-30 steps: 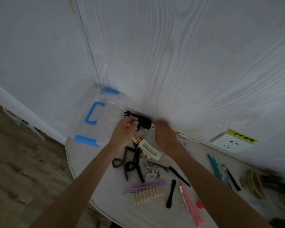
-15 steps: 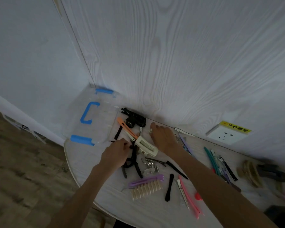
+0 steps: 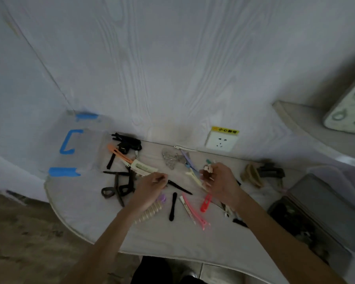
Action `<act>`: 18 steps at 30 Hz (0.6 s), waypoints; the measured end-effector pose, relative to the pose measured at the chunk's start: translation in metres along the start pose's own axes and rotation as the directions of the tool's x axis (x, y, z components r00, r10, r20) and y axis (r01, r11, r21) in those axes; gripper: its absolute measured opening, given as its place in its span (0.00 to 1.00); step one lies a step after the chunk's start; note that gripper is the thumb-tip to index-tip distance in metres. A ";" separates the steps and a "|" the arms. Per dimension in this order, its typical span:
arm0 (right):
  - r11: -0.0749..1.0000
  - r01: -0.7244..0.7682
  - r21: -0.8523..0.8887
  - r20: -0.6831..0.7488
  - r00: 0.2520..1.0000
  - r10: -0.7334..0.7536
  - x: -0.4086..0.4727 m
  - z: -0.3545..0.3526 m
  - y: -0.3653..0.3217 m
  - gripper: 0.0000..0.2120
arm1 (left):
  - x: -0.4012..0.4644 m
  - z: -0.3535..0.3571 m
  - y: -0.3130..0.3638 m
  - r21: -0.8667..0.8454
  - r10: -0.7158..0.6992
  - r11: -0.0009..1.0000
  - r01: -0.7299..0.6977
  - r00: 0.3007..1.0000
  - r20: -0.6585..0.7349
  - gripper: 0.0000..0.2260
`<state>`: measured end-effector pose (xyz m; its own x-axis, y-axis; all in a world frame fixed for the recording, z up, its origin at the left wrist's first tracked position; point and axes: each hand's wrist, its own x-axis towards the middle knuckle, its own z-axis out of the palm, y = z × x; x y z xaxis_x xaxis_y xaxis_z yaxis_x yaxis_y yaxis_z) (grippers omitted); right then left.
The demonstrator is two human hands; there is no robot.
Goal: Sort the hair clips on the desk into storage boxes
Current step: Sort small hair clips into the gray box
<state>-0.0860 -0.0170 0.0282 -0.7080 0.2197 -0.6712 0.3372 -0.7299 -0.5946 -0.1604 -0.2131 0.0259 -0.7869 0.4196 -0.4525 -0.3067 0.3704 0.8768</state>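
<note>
Left of frame: clear box (image 3: 78,148) with blue latches, lid seemingly on, so nothing can go in yet. Centre: clips (image 3: 131,171) lie scattered on the desk (image 3: 86,212), unsorted. Left hand (image 3: 150,189), centre, fingers curled, apparently pinching a small clip; blur prevents certainty. Right hand (image 3: 219,181), right of centre, grips a bunch of small clips (image 3: 208,171), likely gathered by type. Dark box (image 3: 316,206) lower right.

1. Bare desk (image 3: 162,238) is left open below both wrists, toward the near edge.
2. Beyond the left hand (image 3: 150,188) fingers, passage is blocked by a cream clip (image 3: 143,168) and tangled black clips (image 3: 119,187).
3. Between the hands, the gap is crossed by a black pointed clip (image 3: 179,187).
4. Past the right hand (image 3: 219,181) fingertips, a clear clip pile (image 3: 171,159) lies near the wall.
</note>
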 end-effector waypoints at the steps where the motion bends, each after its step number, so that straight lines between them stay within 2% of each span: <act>1: 1.000 -0.013 0.008 -0.009 1.000 0.014 -0.003 -0.002 0.001 0.10 | -0.001 0.005 -0.002 -0.007 0.007 1.000 -0.007 1.000 0.010 0.04; 5: 0.994 0.016 0.104 -0.067 0.998 -0.009 -0.050 -0.058 0.001 0.10 | -0.008 0.069 0.004 0.114 0.069 0.990 -0.088 0.984 0.163 0.05; 8: 0.988 0.087 0.127 -0.154 0.986 -0.067 -0.091 -0.107 0.003 0.08 | -0.015 0.123 0.010 0.159 0.037 0.983 -0.091 0.948 0.317 0.10; 12: 0.975 0.213 -0.055 -0.333 0.917 -0.219 -0.127 -0.147 -0.001 0.10 | -0.029 0.186 0.018 0.201 0.026 0.969 -0.144 0.866 0.499 0.08; 15: 0.943 0.278 -0.182 -0.373 0.868 -0.327 -0.150 -0.168 -0.011 0.12 | -0.041 0.229 0.031 0.207 0.056 0.954 -0.217 0.808 0.586 0.04; 18: 0.918 0.294 -0.266 -0.416 0.824 -0.384 -0.163 -0.182 -0.018 0.15 | -0.049 0.251 0.044 0.125 0.055 0.975 -0.184 0.746 0.664 0.16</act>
<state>0.1359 0.0779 0.0675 -0.4549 0.7307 -0.5091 0.2666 -0.4337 -0.8607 -0.0012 -0.0090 0.0461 -0.2482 0.8837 -0.3968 -0.0868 0.3877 0.9177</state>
